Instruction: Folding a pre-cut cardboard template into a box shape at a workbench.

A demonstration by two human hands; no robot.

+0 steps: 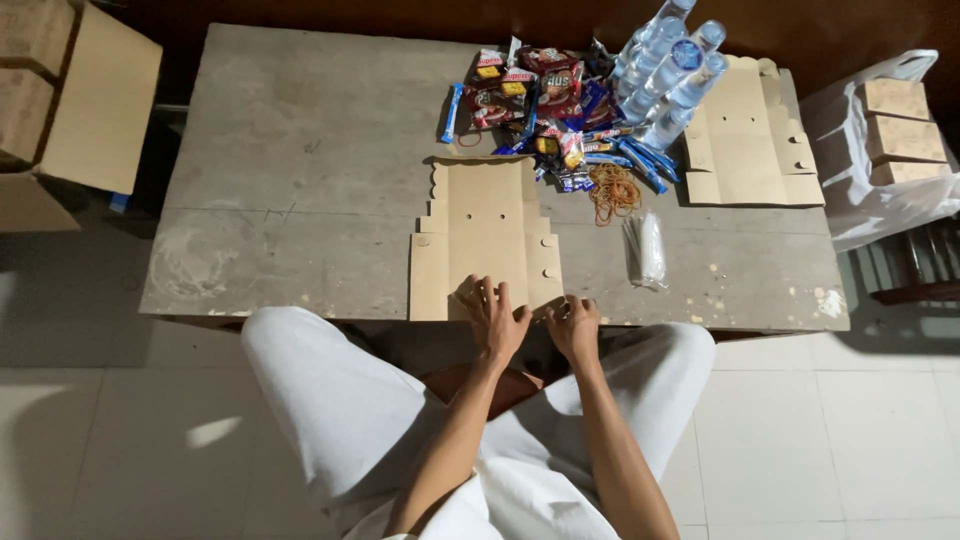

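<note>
Left hand [492, 318] flat, fingers spread, pressing the unfolded cardboard box blank [484, 225]; right hand [573, 325] curled on its near edge at the table [300, 150] rim. Snack packets [530, 95] and water bottles [668, 70] well beyond.

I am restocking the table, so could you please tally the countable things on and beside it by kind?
Flat unfolded brown cardboard box blanks: 2 (one under both hands, one at the right)
Clear plastic water bottles with blue labels: about 6, bunched and overlapping
Folded brown cardboard boxes in the white bag: 3
Total: about 11; the snack packets and rubber bands are too piled to count.
</note>
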